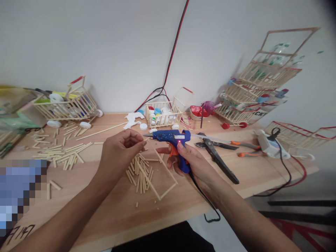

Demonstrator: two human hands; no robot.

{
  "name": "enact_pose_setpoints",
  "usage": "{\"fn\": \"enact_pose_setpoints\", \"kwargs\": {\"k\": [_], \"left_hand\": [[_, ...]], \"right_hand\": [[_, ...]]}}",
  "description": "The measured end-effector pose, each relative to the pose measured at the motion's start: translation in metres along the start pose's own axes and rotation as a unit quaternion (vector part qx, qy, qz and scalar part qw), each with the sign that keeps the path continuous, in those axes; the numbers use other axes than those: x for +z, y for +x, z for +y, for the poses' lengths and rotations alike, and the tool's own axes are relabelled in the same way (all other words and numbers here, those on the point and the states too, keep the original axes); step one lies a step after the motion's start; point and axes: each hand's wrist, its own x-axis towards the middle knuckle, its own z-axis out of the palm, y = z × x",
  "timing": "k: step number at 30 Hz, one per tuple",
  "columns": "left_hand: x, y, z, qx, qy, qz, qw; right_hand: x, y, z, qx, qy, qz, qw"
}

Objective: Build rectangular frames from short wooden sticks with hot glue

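My right hand [189, 157] grips a blue hot glue gun [168, 135] with an orange trigger. A small red light glows on its body, and a clear glue stick enters from the back. Its nozzle points left, close to my left hand [122, 147]. The left thumb and fingers are pinched together by the tip; what they hold is too small to make out. Below both hands is a thin wooden-stick frame [168, 190], its far end partly hidden. Under and beside it lies a pile of short wooden sticks [141, 175].
Small stick-built carts stand along the wall: a left cart [68, 108], a middle cart [165, 119] holding caps, and a tall tiered rack [265, 84]. Black-handled cutters [220, 161], orange-handled pliers [249, 145] and a white power strip [273, 145] lie right. Loose sticks [70, 152] are scattered left.
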Motion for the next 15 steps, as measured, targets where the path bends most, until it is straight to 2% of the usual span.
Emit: {"fn": "enact_pose_setpoints", "kwargs": {"k": [7,15], "left_hand": [[0.003,-0.0039,0.0033,0.002,0.028,-0.001,1.0],[0.003,-0.0008,0.0004,-0.008,0.001,-0.022,1.0]], "right_hand": [[-0.001,-0.0007,0.0034,-0.006,0.021,-0.002,1.0],[-0.0015,0.0017,0.0069,-0.025,0.012,-0.019,0.999]]}}
